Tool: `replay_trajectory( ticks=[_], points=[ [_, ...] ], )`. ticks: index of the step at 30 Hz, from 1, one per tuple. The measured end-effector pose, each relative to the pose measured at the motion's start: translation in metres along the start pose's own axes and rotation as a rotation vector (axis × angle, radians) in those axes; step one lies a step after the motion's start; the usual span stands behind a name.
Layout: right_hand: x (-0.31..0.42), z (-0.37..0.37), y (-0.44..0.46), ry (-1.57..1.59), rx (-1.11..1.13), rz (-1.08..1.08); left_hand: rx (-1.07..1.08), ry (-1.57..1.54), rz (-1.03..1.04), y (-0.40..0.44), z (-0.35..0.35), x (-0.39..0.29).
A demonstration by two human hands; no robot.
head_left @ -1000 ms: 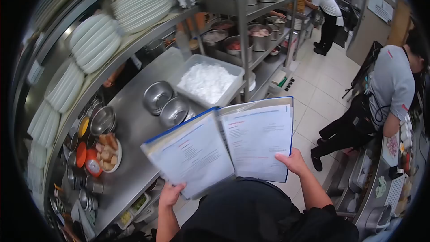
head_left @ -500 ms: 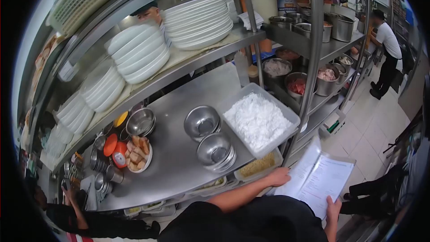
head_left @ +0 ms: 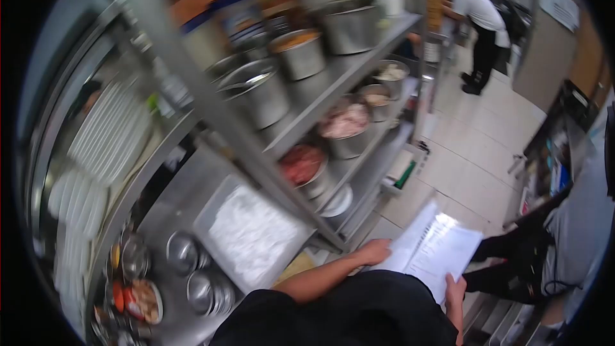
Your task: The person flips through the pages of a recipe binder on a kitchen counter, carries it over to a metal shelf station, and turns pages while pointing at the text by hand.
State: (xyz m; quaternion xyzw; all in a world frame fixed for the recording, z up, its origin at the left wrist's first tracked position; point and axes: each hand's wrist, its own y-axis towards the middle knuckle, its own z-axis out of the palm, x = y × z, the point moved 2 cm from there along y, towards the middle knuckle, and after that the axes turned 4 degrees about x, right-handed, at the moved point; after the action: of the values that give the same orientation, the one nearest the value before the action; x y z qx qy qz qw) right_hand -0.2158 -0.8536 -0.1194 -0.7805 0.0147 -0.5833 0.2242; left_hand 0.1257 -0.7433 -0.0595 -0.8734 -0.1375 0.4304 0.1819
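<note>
An open folder (head_left: 442, 250) with printed pages in clear sleeves is held low in front of my body, right of centre. At its left edge, my left hand (head_left: 373, 252) grips the folder, with the fingers partly hidden behind the pages. My right hand (head_left: 455, 289) pinches the lower right edge, thumb on the page. Light glares off the top of the right page. To the left of the folder, a clear tub of white powder (head_left: 253, 234) rests on the steel counter (head_left: 157, 211).
A steel shelf rack (head_left: 359, 67) with pots of meat stands ahead. Metal bowls (head_left: 202, 291) and stacked plates (head_left: 112, 131) are at left. One person (head_left: 480, 16) stands in the far aisle; another (head_left: 576, 218) is close at right.
The view has swung left, then back right and nearer the rack. Compared with a second ago, the folder is lower and further right, still in both hands.
</note>
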Motion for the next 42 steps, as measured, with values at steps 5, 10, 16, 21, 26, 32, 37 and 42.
replay_trajectory(
  ticks=[5, 10, 16, 21, 26, 32, 37, 42],
  points=[
    [0.088, -0.012, 0.123, -0.235, 0.069, -0.115, -0.026, -0.066, -0.129, 0.065, -0.051, -0.051],
    [0.154, -0.008, 0.234, -0.270, 0.218, -0.149, -0.170, -0.285, -0.240, 0.109, -0.070, -0.068],
    [0.196, 0.015, 0.347, -0.328, 0.396, -0.098, -0.204, -0.299, -0.318, 0.199, -0.106, -0.063],
    [0.271, 0.000, 0.403, -0.677, 0.336, -0.139, -0.127, -0.325, -0.129, 0.331, -0.157, -0.076],
    [0.252, -0.055, 0.487, -0.292, 0.094, -0.052, -0.084, -0.141, 0.003, 0.448, -0.210, -0.122],
    [0.277, -0.090, 0.573, -0.023, -0.116, -0.118, -0.036, -0.195, 0.086, 0.535, -0.262, -0.165],
    [0.370, -0.082, 0.709, -0.416, -0.014, -0.269, -0.185, -0.435, -0.048, 0.606, -0.266, -0.145],
    [0.495, 0.003, 0.843, -0.739, 0.363, -0.580, -0.485, -0.612, -0.283, 0.642, -0.281, -0.151]
  ],
)
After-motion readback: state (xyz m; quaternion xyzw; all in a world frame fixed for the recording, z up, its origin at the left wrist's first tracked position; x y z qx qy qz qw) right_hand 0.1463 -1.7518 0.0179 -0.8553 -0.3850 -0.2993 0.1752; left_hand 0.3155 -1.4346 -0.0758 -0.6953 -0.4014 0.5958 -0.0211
